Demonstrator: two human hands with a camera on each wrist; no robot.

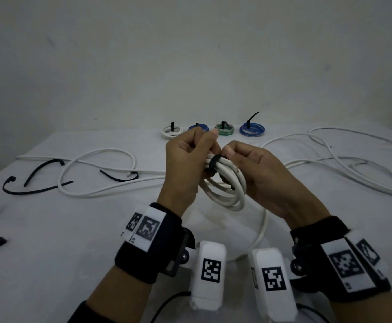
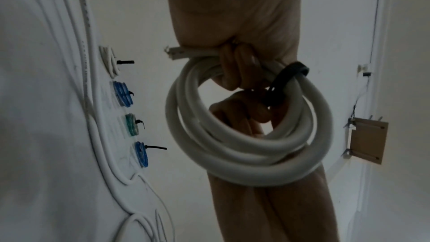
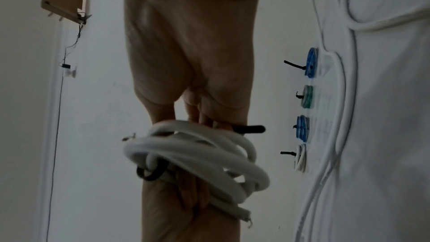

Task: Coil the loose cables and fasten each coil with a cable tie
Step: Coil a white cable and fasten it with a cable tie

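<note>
— What colours are you looking at in your hands?
— You are holding a white round plastic cable coil [image 1: 225,190] banded by a black plastic cable tie [image 1: 214,163].
— And at the table's far edge?
— Four small coils are showing: white [image 1: 171,131], blue [image 1: 198,128], green [image 1: 224,130], blue [image 1: 251,130]. Your black wrist straps [image 1: 148,243] are wearing white tags with black square patterns.

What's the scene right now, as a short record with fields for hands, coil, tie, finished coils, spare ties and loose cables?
left hand: grips the coil
right hand: pinches at the tie
coil: white, held above the table
tie: black, looped round the coil; whether it is locked cannot be told
finished coils: four in a row at the far edge, white, blue, green, blue, each tied
spare ties: black, on the table to the left
loose cables: white, on both sides
</note>
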